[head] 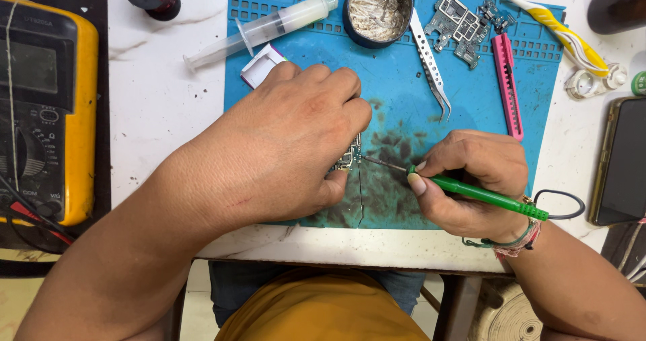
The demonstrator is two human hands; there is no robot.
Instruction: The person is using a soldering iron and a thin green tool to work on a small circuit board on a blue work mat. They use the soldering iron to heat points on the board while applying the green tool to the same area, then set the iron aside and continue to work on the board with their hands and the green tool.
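Observation:
My left hand presses down on a small circuit board, which lies on a blue work mat; the hand hides most of the board. My right hand grips a green-handled soldering iron like a pen. Its thin metal tip touches the board's right edge. The mat under the board is stained dark.
On the mat lie a syringe, a round tin of wire wool, steel tweezers, another circuit board and a pink tool. A yellow multimeter sits left, a phone right.

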